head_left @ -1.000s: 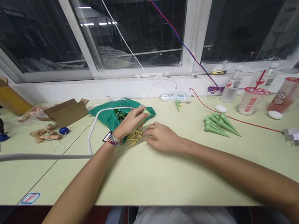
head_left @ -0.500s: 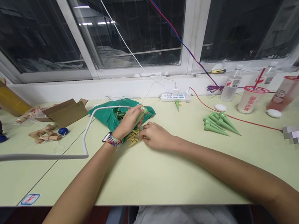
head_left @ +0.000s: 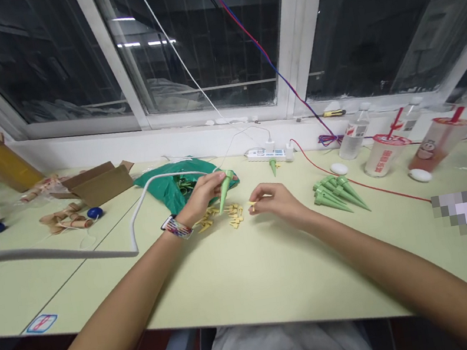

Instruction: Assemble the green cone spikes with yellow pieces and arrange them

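Observation:
My left hand [head_left: 201, 196] grips a green plant watering spike [head_left: 225, 191], its tip pointing down over the table. To the right, my right hand [head_left: 277, 202] pinches a small yellow plastic piece [head_left: 252, 204] between thumb and fingers. Between and below the hands lies a loose pile of similar yellow pieces [head_left: 235, 215]. Behind my left hand is an open green plastic bag [head_left: 164, 188] with dark green items inside. Several green spikes [head_left: 338, 193] are grouped on the table to the right, and one more spike [head_left: 273, 166] lies near the power strip.
A power strip [head_left: 269, 155] sits by the window wall. Drink cups [head_left: 386, 154], a bottle [head_left: 353, 138] and white oval objects [head_left: 339, 168] stand at right, with a red cable [head_left: 379, 186]. At left are a cardboard box [head_left: 101, 185], wooden toys [head_left: 66, 218] and a grey cable [head_left: 67, 254].
My right hand has moved right, away from the pile, with a yellow piece now visible in its fingers. The spike in my left hand has turned and shows its full length.

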A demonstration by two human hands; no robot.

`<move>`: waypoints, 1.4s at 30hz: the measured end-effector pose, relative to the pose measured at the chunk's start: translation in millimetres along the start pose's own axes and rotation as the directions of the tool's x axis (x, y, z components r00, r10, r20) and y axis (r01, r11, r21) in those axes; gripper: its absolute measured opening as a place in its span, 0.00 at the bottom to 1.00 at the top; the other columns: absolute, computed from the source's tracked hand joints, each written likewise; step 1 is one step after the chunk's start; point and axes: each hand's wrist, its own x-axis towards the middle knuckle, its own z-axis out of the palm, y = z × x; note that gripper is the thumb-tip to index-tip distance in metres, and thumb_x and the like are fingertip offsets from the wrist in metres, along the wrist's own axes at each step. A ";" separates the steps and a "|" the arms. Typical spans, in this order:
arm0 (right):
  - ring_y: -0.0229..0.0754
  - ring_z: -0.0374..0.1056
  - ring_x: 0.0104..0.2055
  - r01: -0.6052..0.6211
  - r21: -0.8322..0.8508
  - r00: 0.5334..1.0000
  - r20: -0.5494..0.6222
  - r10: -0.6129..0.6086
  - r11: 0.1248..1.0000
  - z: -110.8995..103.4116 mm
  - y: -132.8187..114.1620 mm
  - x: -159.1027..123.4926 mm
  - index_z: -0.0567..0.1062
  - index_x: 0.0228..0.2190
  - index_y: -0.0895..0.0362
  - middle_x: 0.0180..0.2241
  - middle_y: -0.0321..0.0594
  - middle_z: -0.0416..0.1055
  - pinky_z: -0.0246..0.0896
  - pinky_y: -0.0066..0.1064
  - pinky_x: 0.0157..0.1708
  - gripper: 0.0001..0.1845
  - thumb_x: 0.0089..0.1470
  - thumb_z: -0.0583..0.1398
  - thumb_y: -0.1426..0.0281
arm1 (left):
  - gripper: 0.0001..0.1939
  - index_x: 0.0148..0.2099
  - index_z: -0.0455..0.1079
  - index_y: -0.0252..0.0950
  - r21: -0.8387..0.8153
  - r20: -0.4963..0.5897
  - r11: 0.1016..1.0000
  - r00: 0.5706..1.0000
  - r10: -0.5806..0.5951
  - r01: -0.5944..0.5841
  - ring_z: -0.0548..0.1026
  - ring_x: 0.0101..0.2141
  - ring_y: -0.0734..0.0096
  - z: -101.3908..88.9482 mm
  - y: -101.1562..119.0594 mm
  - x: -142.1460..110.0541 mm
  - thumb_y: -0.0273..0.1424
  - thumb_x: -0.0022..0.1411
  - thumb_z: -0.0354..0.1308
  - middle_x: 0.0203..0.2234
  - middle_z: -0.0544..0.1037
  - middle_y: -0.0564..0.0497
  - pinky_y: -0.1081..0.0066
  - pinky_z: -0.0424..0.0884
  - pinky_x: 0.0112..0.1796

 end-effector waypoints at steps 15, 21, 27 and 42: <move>0.45 0.76 0.40 0.190 -0.031 0.951 -0.244 -0.192 0.981 -25.0 3.4 -41.4 0.78 0.33 0.55 0.34 0.40 0.79 0.72 0.38 0.44 0.16 0.45 0.73 0.61 | 0.16 0.53 0.75 0.38 -0.327 0.286 0.917 0.949 -0.136 0.230 0.76 0.33 0.70 65.0 -16.1 -20.7 0.38 0.67 0.63 0.35 0.76 0.49 0.70 0.75 0.33; 0.45 0.76 0.40 0.218 -0.063 0.951 -0.212 -0.227 0.974 -22.8 13.3 -41.1 0.78 0.33 0.55 0.36 0.42 0.79 0.73 0.39 0.44 0.16 0.48 0.72 0.58 | 0.17 0.56 0.75 0.38 -0.365 0.289 0.892 0.943 -0.162 0.265 0.81 0.37 0.64 66.1 -20.3 -21.8 0.36 0.67 0.63 0.38 0.81 0.45 0.62 0.78 0.43; 0.45 0.76 0.39 0.223 -0.074 0.951 -0.203 -0.234 0.972 -24.3 15.9 -40.9 0.78 0.33 0.55 0.36 0.42 0.79 0.72 0.38 0.43 0.14 0.50 0.72 0.60 | 0.22 0.57 0.76 0.35 -0.361 0.243 0.889 0.949 -0.202 0.282 0.82 0.41 0.63 72.4 -14.7 -22.8 0.32 0.62 0.69 0.45 0.83 0.42 0.62 0.78 0.47; 0.45 0.75 0.40 0.290 -0.268 0.911 -0.215 -0.351 0.919 -24.9 15.0 -43.6 0.78 0.34 0.54 0.39 0.42 0.79 0.72 0.39 0.45 0.07 0.55 0.67 0.65 | 0.20 0.57 0.76 0.35 -0.362 0.292 0.893 0.943 -0.162 0.266 0.83 0.44 0.60 71.7 -13.4 -25.0 0.33 0.64 0.66 0.47 0.83 0.39 0.61 0.75 0.51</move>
